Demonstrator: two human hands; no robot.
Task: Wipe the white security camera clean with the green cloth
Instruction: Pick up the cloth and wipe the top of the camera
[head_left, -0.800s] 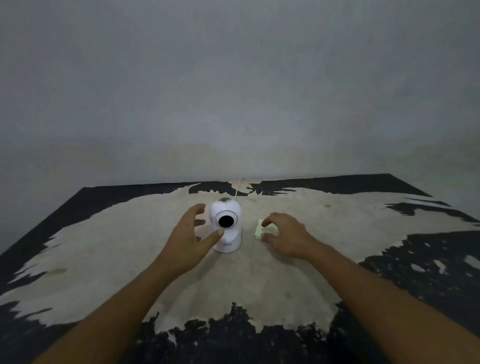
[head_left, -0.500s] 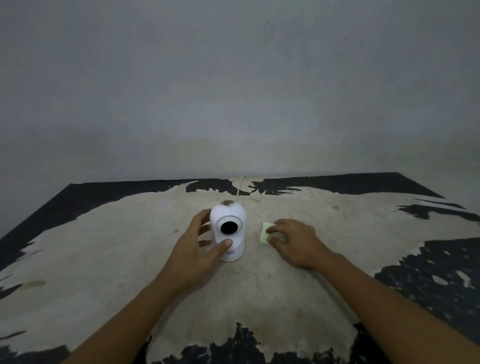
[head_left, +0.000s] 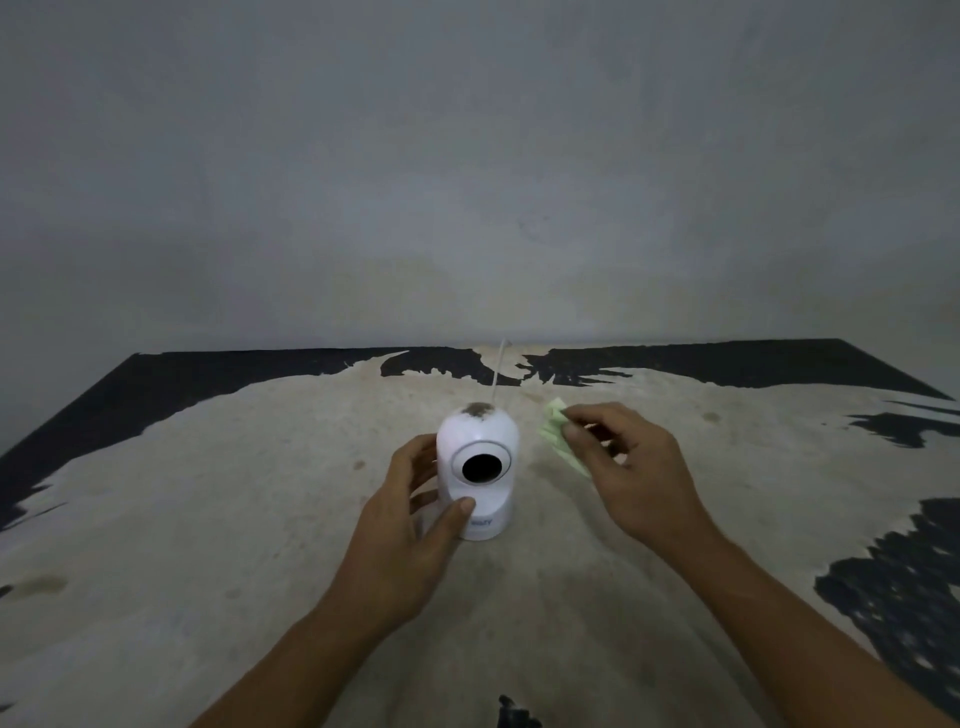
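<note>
The white security camera (head_left: 480, 470) stands upright in the middle of the table, its black lens facing me and a brown smudge of dirt on its top. My left hand (head_left: 410, 525) wraps around its left side, thumb pressed on the front of the base. The pale green cloth (head_left: 557, 434) is pinched between the fingers of my right hand (head_left: 631, 470), lifted just right of the camera and apart from it. Part of the cloth is hidden behind my fingers.
The table (head_left: 208, 519) has a worn beige surface with black patches at its edges. A thin white cable (head_left: 497, 371) runs from behind the camera toward the back edge. A bare grey wall (head_left: 467, 182) rises behind the table.
My left hand closed around the camera's side. My right hand picked the green cloth up off the table and raised it beside the camera.
</note>
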